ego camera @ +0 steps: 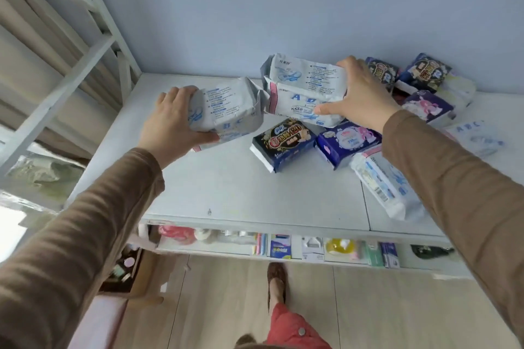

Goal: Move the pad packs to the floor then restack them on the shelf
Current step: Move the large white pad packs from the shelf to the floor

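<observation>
Nearest you, the wooden floor [368, 306] below the shelf shows no pad packs in this view, only your slippered foot [276, 278]. So you are either at the very start of moving packs down or late in restacking; the picture alone does not settle which.

Above that, the white shelf top [226, 193] carries the packs. At its right front a long white pack with blue print [382, 184] lies flat, partly under your right sleeve. Just behind it sit a dark blue pack marked 420 [283, 144] and a purple pack with a pink bow [347, 140], side by side and touching.

Your left hand [170, 125] grips a white ABC pack [226, 113], fingers over its top and thumb beneath, with its lower corner at or just above the shelf. Your right hand [365, 96] grasps a second white ABC pack [303, 91], thumb on its front and fingers over the far end; it rests on or hovers just over the two dark packs.

Farther back, by the blue wall [283, 8], more dark and pale packs lie in a loose heap [425, 79].

If you are unloading, lift both clear and bring them down to the floor together. If stacking, square each onto a flat base; the soft wrappers may slide.
</observation>
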A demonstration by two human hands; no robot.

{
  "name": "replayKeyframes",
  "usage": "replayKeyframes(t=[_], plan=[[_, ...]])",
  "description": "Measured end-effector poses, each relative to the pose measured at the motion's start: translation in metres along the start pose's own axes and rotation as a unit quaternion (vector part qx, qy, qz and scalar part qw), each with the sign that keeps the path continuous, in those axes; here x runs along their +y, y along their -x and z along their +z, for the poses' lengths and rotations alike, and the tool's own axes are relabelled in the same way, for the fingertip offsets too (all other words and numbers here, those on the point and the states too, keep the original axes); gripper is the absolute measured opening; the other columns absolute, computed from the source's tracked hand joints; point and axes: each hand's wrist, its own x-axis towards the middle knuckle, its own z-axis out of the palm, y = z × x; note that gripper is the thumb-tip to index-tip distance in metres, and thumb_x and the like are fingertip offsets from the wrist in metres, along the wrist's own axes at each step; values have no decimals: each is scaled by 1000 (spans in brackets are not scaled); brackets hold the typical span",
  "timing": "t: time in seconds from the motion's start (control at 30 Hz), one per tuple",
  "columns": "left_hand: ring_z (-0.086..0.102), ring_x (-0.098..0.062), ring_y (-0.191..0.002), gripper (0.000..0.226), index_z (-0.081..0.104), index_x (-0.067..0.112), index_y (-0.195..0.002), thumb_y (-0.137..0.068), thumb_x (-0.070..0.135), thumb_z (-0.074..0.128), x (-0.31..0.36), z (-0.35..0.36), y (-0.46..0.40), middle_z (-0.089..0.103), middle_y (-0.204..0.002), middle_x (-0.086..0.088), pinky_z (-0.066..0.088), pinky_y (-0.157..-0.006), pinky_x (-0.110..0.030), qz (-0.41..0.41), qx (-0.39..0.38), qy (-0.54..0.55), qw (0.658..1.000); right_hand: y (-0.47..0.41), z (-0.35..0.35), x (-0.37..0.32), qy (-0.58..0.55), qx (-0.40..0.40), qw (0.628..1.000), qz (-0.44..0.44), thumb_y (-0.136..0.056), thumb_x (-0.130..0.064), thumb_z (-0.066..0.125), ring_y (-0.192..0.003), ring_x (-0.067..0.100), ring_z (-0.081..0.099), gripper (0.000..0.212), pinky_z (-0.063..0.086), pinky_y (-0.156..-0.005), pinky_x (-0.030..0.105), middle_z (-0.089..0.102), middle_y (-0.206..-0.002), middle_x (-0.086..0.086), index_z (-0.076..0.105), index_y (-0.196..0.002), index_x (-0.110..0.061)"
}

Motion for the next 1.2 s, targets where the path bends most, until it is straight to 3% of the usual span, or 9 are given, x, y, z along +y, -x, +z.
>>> replayKeyframes(t=[0.17,0.27,0.57,0.77,0.93,1.2], plan=[[43,-22,-101,92,42,20,-131,-57,57,83,10,-33,84,51,-117,-1,42,-85,-37,26,-5,-16,1000,104,-4,-26,-64,39,997,37,-61,-46,88,-111,15,47,82,33,-83,26,45,-125,2,44,-125,-20],[43,-23,-102,92,43,20,-131,-56,60,81,14,-46,128,51,-117,-1,42,-86,-38,29,-13,-21,999,158,-3,-34,-86,46,994,51,-62,-45,88,-112,12,44,83,33,-85,26,43,-126,-2,43,-128,-22],[44,-26,-102,92,41,21,-129,-55,58,83,29,-58,277,51,-115,-4,45,-88,-43,6,-28,-35,999,301,24,-55,-91,-14,995,49,-64,-50,86,-106,11,42,83,34,-80,29,42,-122,-3,40,-127,-23],[43,-29,-105,89,43,18,-131,-59,48,85,31,-38,386,49,-116,-5,40,-93,-42,-32,-107,-31,993,408,61,-61,-100,-64,989,85,-61,-45,88,-115,18,45,80,41,-83,33,44,-124,2,43,-122,-22],[41,-27,-103,87,42,19,-131,-61,49,84,7,-15,447,48,-111,-4,40,-92,-42,-64,-164,-27,984,469,102,-72,-75,-106,986,101,-61,-44,88,-110,19,47,81,31,-76,28,43,-120,1,41,-122,-22],[39,-27,-105,88,42,15,-133,-61,44,84,-78,51,494,45,-114,-5,34,-95,-37,-82,-247,-15,965,525,196,-108,-77,-164,974,135,-66,-40,86,-118,19,42,83,40,-89,33,42,-125,2,39,-131,-21]])
